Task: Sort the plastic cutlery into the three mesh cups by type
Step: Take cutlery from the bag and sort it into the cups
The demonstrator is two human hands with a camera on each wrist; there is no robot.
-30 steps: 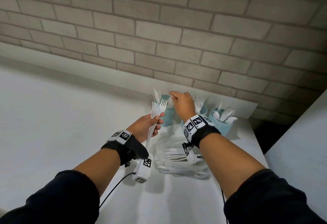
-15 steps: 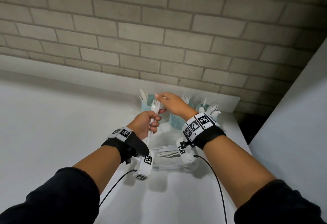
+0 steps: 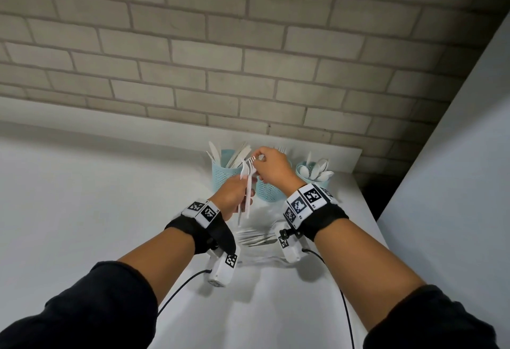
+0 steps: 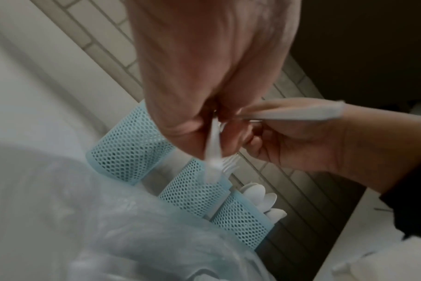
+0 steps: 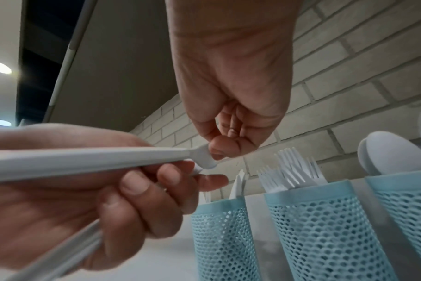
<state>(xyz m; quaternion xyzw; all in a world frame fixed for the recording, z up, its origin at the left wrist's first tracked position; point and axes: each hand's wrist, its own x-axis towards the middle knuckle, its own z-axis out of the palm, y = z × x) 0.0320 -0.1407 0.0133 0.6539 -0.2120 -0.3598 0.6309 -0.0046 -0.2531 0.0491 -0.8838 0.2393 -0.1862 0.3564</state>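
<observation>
Three pale blue mesh cups stand in a row by the brick wall: the knife cup, the fork cup and the spoon cup. In front of the knife and fork cups, my left hand grips a small bundle of white plastic forks by the handles, tines up. My right hand pinches the head of one fork between thumb and finger. In the right wrist view the fork cup shows several forks, with the knife cup to its left. My right hand hides much of the fork cup from the head view.
A clear plastic bag with more forks lies on the white table between my wrists. The brick wall runs close behind the cups, and a white panel rises on the right. Cables trail from both wrist cameras.
My right hand has come back left from over the fork cup to the forks in my left hand and now pinches the head of one. The left hand has kept its grip.
</observation>
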